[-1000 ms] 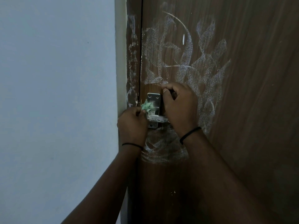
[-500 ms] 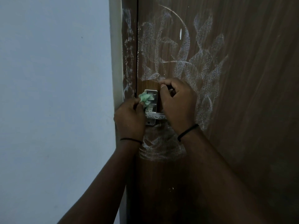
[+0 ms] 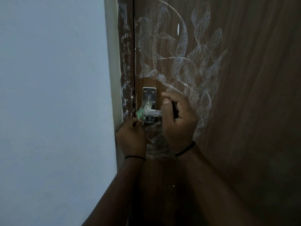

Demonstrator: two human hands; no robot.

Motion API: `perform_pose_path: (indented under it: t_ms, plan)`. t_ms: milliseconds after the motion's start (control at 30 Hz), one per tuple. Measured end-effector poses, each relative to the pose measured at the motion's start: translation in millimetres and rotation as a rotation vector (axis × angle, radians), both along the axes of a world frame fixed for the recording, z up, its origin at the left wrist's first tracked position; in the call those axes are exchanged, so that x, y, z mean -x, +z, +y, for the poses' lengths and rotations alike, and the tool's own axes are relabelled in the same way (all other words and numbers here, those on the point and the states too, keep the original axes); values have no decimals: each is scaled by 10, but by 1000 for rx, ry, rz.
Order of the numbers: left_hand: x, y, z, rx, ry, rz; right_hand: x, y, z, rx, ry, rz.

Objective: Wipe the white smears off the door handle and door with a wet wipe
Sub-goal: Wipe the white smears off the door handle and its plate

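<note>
**Wipe at the handle's left end, door heavily smeared**

Left hand below and left of the door handle; its fingers pinch a crumpled green wet wipe pressed against the handle's left end. Right hand curled round the handle's right part, covering it; thumb lies near the top. A dark object shows inside this grip, too dim to identify.

Handle lever horizontal, white scribbles on its face. Metal backplate upright behind it, two screws at the top, faint marks lower down.

Brown door carries broad white smears above and right of the handle, more below between the wrists. Door frame also streaked white. Pale wall at left. Thin dark band on each wrist.
</note>
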State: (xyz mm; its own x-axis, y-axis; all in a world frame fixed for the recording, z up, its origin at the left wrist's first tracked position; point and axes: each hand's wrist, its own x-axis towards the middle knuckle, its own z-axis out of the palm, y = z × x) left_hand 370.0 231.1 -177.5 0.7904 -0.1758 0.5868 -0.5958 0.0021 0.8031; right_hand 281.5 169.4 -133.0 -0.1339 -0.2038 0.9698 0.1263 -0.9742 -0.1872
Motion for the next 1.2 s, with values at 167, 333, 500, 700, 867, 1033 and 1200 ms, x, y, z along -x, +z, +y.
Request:
perform_pose_path:
  t_ms: [167,333,500,700,867,1033,1200]
  plan:
    - [-1,-22,4,4,-56,172,-58,-490,74,-139,-18,117]
    - [-36,-10,-41,214,-346,635,-140,-831,142,-366,-10,265]
    - [34,37,-117,420,-509,1013,-109,-876,171,-502,81,274]
    - [229,52,-181,352,-567,1076,-91,-832,81,-634,35,267]
    - [204,31,-138,259,-686,1110,-25,-795,12,-702,1,317]
    - [131,-6,-49,180,-761,1032,-84,-759,38,-789,88,351]
    - [47,-29,22,78,-762,870,-194,-657,24,-887,162,298]
